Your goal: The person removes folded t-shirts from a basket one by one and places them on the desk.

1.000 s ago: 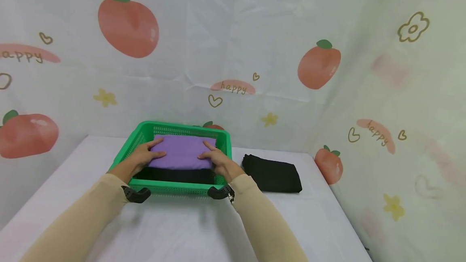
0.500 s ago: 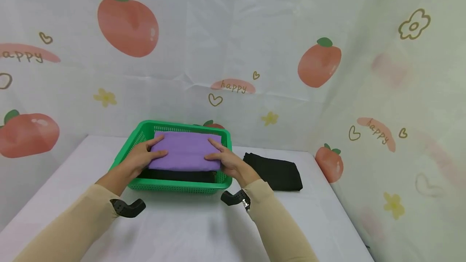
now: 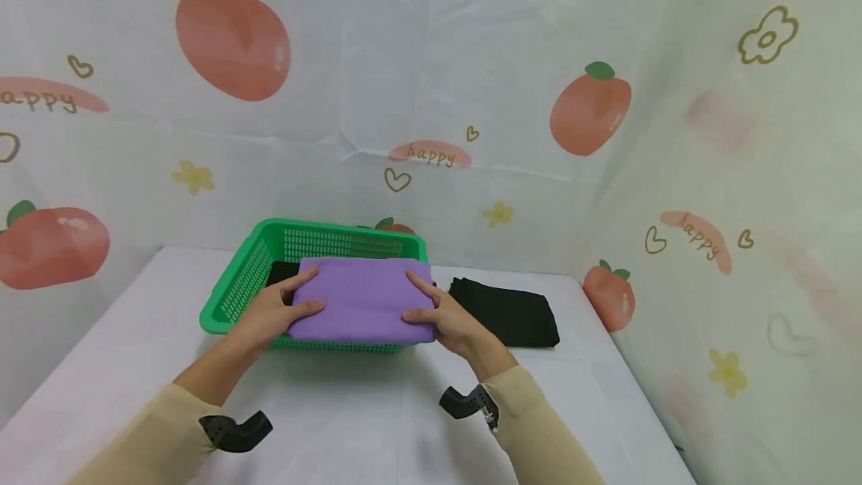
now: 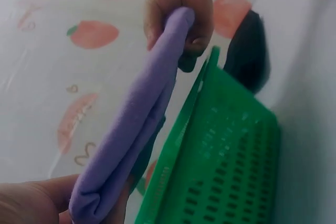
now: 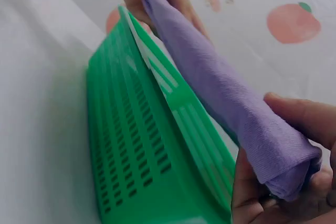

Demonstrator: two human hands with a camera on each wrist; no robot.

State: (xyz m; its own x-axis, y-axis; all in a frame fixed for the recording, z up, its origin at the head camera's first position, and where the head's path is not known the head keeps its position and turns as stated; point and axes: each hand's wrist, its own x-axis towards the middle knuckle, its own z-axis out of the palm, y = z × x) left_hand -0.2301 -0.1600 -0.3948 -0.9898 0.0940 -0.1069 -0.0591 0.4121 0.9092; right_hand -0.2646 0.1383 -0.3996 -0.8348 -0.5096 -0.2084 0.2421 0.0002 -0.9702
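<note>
A folded purple cloth (image 3: 364, 302) is held level between both hands, above the near rim of a green plastic basket (image 3: 232, 283). The left hand (image 3: 272, 313) grips its left end, thumb on top and fingers underneath. At the other end the right hand (image 3: 454, 320) pinches it the same way. The wrist views show the layered edge of the cloth (image 4: 136, 108) clear above the basket rim (image 5: 173, 87). Inside the basket, a bit of black cloth (image 3: 283, 272) shows at the left; the purple cloth hides the rest.
Right of the basket, a folded black cloth (image 3: 505, 313) lies on the white table (image 3: 350, 425). Behind stands a white curtain (image 3: 431, 81) printed with fruit. Black wrist devices (image 3: 236, 431) stick out below both sleeves.
Both hands have lifted the purple cloth out of the basket, bringing it nearer and slightly right. The basket and the black cloth on the table have stayed in place.
</note>
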